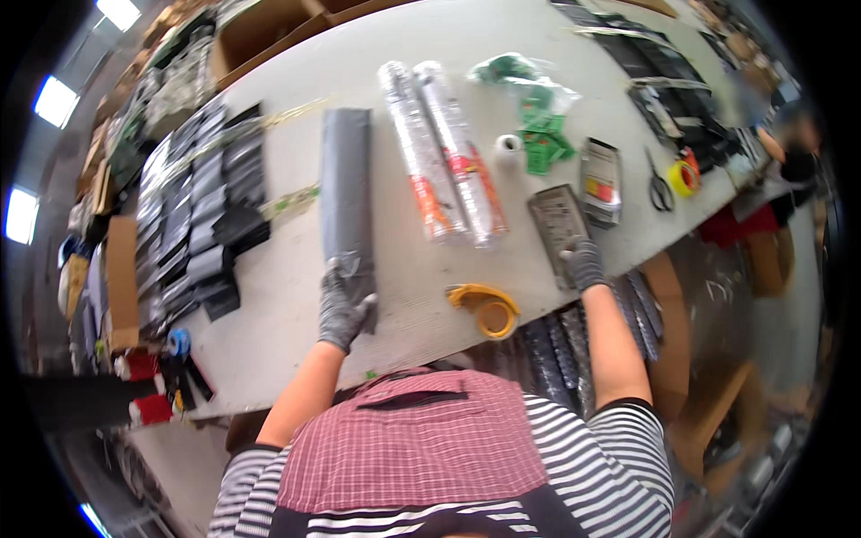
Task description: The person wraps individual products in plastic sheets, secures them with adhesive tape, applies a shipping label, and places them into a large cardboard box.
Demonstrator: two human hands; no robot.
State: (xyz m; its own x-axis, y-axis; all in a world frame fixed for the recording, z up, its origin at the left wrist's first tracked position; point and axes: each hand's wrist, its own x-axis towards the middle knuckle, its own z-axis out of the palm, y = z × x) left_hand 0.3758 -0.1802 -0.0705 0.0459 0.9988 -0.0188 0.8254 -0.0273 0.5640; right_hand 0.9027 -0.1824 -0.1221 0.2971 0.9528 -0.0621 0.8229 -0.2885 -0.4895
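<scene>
Fingers first: those of our left hand (343,311), in a grey knit glove, curl closed around the near end of a long, flat, dark grey plastic-wrapped pack (348,193), with the thumb side lying over its glossy taped tip. Those of our right hand (584,262), gloved the same way, bend down onto the near edge of a flat grey rectangular packet (558,224); we cannot tell whether they pinch it or only press it.

The long pack lies on the pale work table (296,296), and its long axis runs straight away from the left hand, from the table's near edge toward the far edge. So the whole length of it lies beyond the fingers, and the left hand is plainly the nearer one; the right hand is well apart, toward the right end of the near edge.

Between our two hands, right at the near edge, sits a yellow plastic tape dispenser (486,308), touched by neither. Farther in, two clear tubes of stacked goods with orange and red print (444,157) lie side by side, roughly parallel to the long pack. Beyond them we see a small white roll (508,144) and a clear bag of green pieces (536,125). Black-handled scissors (660,188) and a yellow roll of tape (685,177) lie toward the right edge. Rows of black packets (202,215) fill the left end.
</scene>
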